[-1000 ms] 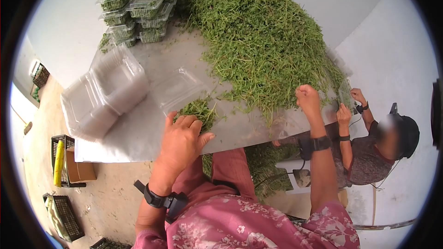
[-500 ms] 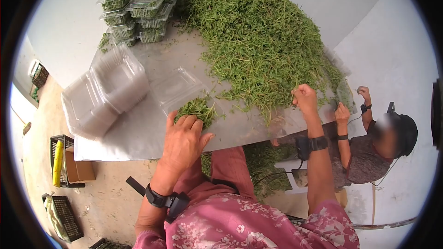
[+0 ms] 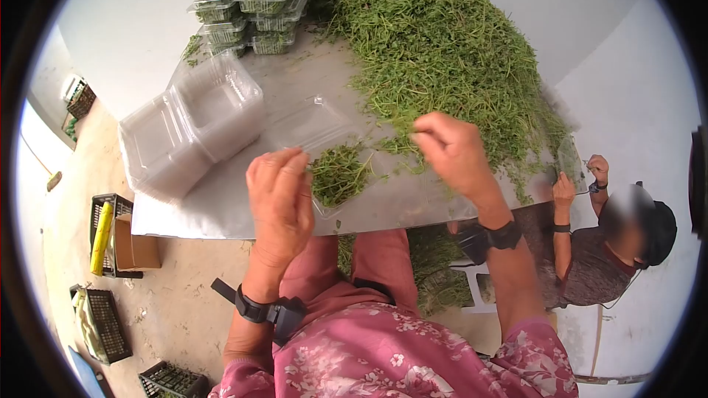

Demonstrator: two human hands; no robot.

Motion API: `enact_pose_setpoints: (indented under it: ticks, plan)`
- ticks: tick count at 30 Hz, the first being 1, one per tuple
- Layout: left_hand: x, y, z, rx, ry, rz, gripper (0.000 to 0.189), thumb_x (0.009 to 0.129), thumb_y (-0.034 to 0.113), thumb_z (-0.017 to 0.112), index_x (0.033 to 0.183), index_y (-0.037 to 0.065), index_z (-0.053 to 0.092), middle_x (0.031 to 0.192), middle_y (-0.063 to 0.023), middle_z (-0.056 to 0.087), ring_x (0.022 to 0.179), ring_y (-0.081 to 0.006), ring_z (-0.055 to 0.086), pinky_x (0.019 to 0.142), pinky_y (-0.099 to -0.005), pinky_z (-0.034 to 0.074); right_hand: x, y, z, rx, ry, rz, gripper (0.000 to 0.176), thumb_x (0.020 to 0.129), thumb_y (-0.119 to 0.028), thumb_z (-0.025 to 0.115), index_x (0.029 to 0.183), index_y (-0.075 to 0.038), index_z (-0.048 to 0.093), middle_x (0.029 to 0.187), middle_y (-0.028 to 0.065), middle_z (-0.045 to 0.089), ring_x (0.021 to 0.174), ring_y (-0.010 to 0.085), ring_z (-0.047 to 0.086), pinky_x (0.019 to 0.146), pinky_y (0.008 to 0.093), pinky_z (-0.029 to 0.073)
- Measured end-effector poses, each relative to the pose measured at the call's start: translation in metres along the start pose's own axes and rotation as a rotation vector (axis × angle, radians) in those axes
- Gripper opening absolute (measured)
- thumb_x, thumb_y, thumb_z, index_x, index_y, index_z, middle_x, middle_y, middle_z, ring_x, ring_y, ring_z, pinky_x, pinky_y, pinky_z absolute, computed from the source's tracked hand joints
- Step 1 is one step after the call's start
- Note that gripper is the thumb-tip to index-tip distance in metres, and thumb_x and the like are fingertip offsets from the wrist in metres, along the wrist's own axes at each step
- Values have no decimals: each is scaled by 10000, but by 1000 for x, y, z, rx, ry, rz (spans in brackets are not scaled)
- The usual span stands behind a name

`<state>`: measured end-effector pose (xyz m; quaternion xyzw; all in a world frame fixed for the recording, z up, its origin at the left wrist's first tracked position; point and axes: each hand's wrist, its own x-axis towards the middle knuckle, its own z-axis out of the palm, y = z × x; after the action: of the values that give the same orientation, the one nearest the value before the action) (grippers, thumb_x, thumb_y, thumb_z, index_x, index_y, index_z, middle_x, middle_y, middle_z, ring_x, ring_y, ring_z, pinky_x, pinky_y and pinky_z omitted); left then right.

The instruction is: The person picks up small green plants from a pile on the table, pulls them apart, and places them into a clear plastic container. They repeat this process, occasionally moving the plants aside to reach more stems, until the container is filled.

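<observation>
A clear plastic clamshell box [image 3: 306,124] lies open on the table, with a loose bunch of leafy green stems [image 3: 339,175] in its near half. Just left of these greens is my left hand [image 3: 280,195], raised with its fingers drawn together; whatever they hold is hidden. To the right of the box, my right hand [image 3: 451,151] hangs by the near edge of a large heap of greens [image 3: 442,51]. Its thumb and fingers are pinched, and a blurred green wisp shows at the fingertips.
Nested empty clamshells [image 3: 195,125] stand at the left of the metal table [image 3: 199,217]. Filled boxes [image 3: 269,4] are stacked behind them. A co-worker [image 3: 601,247] works at the right end. Black crates [image 3: 103,324] sit on the floor at left.
My left hand has lifted off the greens in the box and drawn its fingers together. My right hand has moved left from the heap toward the box. The whole view has shifted slightly.
</observation>
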<state>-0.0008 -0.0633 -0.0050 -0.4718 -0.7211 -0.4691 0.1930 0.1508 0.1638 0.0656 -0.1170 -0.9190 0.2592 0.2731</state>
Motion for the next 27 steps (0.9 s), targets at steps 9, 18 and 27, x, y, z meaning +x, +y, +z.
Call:
enact_pose_setpoints:
  ticks: [9,18,27]
  plan:
    - [-19,-19,-15,-27,70,-180,156,940,-3,621,1091,-5,660,1088,-145,676,920,-260,664,800,-331,530,7,-6,64,-91,-290,-174,177,904,-59,662,1074,-6,662,1052,157,638,913,355,647,787,411,527]
    - [-29,-2,-7,-207,-228,-351,172,877,11,691,1045,-12,664,897,-126,645,718,-203,613,651,-311,496,13,-9,94,-45,-414,-125,68,857,-69,667,889,-25,626,968,160,626,920,409,630,777,490,511]
    - [-6,-2,10,-10,-186,-108,82,814,-21,689,871,30,660,785,-118,603,697,-313,610,616,-400,473,20,5,113,-11,-512,-83,69,785,1,626,836,-22,667,946,192,677,936,402,655,786,469,522]
